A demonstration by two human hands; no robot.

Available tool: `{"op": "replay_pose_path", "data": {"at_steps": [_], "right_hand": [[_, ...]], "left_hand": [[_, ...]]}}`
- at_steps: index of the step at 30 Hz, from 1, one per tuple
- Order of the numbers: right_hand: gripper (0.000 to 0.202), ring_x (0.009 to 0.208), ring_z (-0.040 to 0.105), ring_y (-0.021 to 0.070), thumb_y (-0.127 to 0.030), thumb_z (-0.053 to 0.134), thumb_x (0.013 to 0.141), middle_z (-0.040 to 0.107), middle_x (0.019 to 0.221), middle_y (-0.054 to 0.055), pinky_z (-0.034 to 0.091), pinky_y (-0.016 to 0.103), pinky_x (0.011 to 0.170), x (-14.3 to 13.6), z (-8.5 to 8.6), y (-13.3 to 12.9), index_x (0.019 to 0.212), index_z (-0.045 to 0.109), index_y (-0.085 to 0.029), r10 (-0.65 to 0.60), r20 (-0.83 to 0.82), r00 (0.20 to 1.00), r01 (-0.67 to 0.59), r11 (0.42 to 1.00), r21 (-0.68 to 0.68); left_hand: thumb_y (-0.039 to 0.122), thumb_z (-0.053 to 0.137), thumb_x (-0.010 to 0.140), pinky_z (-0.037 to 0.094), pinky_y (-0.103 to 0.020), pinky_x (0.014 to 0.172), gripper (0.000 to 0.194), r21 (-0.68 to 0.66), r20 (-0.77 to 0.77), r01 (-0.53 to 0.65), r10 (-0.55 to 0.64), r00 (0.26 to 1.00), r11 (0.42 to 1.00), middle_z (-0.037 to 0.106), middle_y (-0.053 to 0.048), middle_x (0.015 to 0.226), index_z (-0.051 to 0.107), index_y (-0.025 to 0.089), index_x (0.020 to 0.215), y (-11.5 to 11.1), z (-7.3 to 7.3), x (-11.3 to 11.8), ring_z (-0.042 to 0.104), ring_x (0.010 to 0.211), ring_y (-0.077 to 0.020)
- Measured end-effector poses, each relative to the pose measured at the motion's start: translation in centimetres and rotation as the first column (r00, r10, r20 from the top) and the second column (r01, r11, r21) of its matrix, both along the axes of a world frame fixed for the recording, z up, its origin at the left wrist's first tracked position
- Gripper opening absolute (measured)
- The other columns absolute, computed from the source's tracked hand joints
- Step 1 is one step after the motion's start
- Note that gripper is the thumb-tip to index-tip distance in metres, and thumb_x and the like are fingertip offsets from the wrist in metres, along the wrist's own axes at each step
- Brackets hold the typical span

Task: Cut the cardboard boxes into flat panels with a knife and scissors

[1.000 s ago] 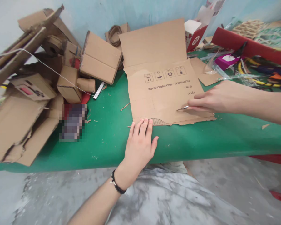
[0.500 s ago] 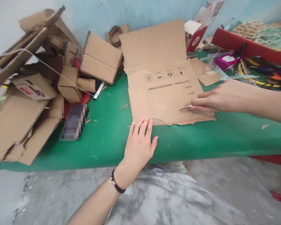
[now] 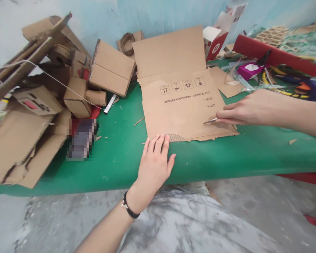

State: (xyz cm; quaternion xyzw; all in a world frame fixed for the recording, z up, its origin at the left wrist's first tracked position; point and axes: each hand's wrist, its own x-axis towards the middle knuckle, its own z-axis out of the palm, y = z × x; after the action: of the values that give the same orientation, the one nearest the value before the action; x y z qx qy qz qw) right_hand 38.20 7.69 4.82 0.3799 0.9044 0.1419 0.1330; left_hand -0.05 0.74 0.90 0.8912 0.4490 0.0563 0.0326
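A large sheet of brown cardboard (image 3: 184,112) with printed symbols and upside-down lettering lies on the green tabletop, its far flap (image 3: 171,51) tilted up toward the wall. My left hand (image 3: 155,163) is flat with fingers spread, fingertips pressing the near left edge beside a torn patch of bare corrugation (image 3: 175,137). In my right hand (image 3: 234,111) is a slim craft knife (image 3: 210,121), its pointed metal blade directed left over the sheet's right half. The fingers hide its handle. Whether the tip touches the cardboard I cannot tell.
Cardboard boxes (image 3: 112,68) and torn pieces (image 3: 18,140) crowd the left, with a marker (image 3: 110,104) and a pixelated object (image 3: 81,138) near them. At the right back are a red strip (image 3: 274,52), a purple box (image 3: 250,70) and a cardboard scrap (image 3: 226,81).
The view has shifted a little, so the table's contents sit slightly further left. Against the cardboard, my right hand and the knife have moved slightly right. My left hand stays on the edge.
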Motion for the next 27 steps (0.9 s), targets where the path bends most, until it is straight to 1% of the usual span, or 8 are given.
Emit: {"op": "replay_pose_path", "data": {"at_steps": [9, 14, 15, 17, 19, 21, 23, 27], "right_hand": [[0.057, 0.050, 0.051, 0.0145, -0.055, 0.020, 0.116, 0.076, 0.084, 0.001, 0.010, 0.034, 0.053, -0.2, 0.9, 0.3, 0.094, 0.064, -0.027, -0.019, 0.089, 0.996, 0.022, 0.999, -0.040], [0.054, 0.052, 0.051, 0.0143, -0.052, 0.024, 0.115, 0.071, 0.078, 0.003, 0.009, 0.035, 0.057, -1.4, 1.5, -0.2, 0.093, 0.065, -0.025, -0.073, 0.130, 0.989, 0.080, 0.996, -0.046], [0.053, 0.052, 0.050, 0.0143, -0.051, 0.025, 0.115, 0.071, 0.077, 0.004, 0.009, 0.035, 0.058, -1.7, 1.6, -0.3, 0.092, 0.066, -0.024, -0.086, 0.124, 0.989, 0.092, 0.995, -0.042], [0.053, 0.053, 0.050, 0.0143, -0.049, 0.026, 0.115, 0.072, 0.077, 0.004, 0.011, 0.036, 0.060, -2.1, 1.7, -0.6, 0.092, 0.066, -0.024, -0.110, 0.088, 0.990, 0.113, 0.993, -0.034], [0.053, 0.054, 0.050, 0.0150, -0.047, 0.025, 0.115, 0.073, 0.078, 0.005, 0.014, 0.036, 0.061, -2.5, 1.7, -0.9, 0.092, 0.067, -0.024, -0.133, 0.049, 0.990, 0.135, 0.990, -0.034], [0.054, 0.056, 0.051, 0.0162, -0.046, 0.025, 0.115, 0.072, 0.076, 0.005, 0.016, 0.036, 0.062, -2.7, 1.7, -1.0, 0.092, 0.069, -0.025, -0.151, 0.028, 0.988, 0.152, 0.988, -0.035], [0.055, 0.057, 0.053, 0.0172, -0.046, 0.026, 0.114, 0.071, 0.074, 0.006, 0.016, 0.036, 0.061, -2.8, 1.6, -1.1, 0.092, 0.070, -0.024, -0.156, 0.017, 0.988, 0.156, 0.987, -0.027], [0.060, 0.055, 0.055, 0.0179, -0.051, 0.022, 0.114, 0.072, 0.075, 0.005, 0.013, 0.034, 0.057, -2.2, 1.1, -0.8, 0.089, 0.070, -0.024, -0.148, 0.004, 0.989, 0.148, 0.989, -0.017]], "left_hand": [[0.038, 0.047, 0.112, 0.036, -0.055, 0.131, 0.057, 0.006, -0.012, 0.005, -0.005, 1.000, 1.000, 0.060, -0.020, 0.155, 0.049, 0.007, 0.161, 0.0, -0.1, 0.0, 0.052, 0.149, -0.0341], [0.041, 0.057, 0.109, 0.043, -0.066, 0.122, 0.051, 0.025, -0.075, -0.030, 0.032, 0.997, 0.999, 0.064, -0.017, 0.149, 0.056, 0.029, 0.159, 0.0, 1.3, 0.9, 0.057, 0.143, -0.0361], [0.043, 0.058, 0.109, 0.043, -0.070, 0.121, 0.048, 0.037, -0.084, -0.063, 0.066, 0.994, 0.997, 0.066, -0.017, 0.146, 0.060, 0.030, 0.155, 0.0, 1.7, 1.6, 0.058, 0.141, -0.0372], [0.046, 0.058, 0.108, 0.041, -0.071, 0.121, 0.046, 0.064, -0.074, -0.102, 0.107, 0.992, 0.993, 0.066, -0.019, 0.146, 0.067, 0.024, 0.148, -0.2, 2.1, 3.4, 0.055, 0.144, -0.0393], [0.049, 0.053, 0.110, 0.041, -0.063, 0.125, 0.053, 0.072, -0.032, -0.038, 0.040, 0.999, 0.997, 0.060, -0.020, 0.156, 0.065, 0.015, 0.149, -0.6, 1.9, 5.8, 0.049, 0.151, -0.0380], [0.055, 0.046, 0.111, 0.040, -0.053, 0.129, 0.065, 0.060, 0.018, 0.112, -0.113, 0.993, 0.992, 0.052, -0.017, 0.166, 0.055, 0.010, 0.159, -1.2, 1.1, 8.5, 0.043, 0.157, -0.0332], [0.061, 0.040, 0.111, 0.038, -0.052, 0.130, 0.074, 0.057, 0.040, 0.206, -0.208, 0.977, 0.977, 0.043, -0.014, 0.173, 0.048, 0.009, 0.163, -1.7, 0.0, 10.8, 0.038, 0.161, -0.0316], [0.065, 0.037, 0.110, 0.036, -0.058, 0.131, 0.079, 0.042, 0.059, 0.186, -0.189, 0.980, 0.982, 0.038, -0.015, 0.176, 0.045, 0.009, 0.165, -2.3, -1.6, 12.9, 0.033, 0.163, -0.0331]]}}
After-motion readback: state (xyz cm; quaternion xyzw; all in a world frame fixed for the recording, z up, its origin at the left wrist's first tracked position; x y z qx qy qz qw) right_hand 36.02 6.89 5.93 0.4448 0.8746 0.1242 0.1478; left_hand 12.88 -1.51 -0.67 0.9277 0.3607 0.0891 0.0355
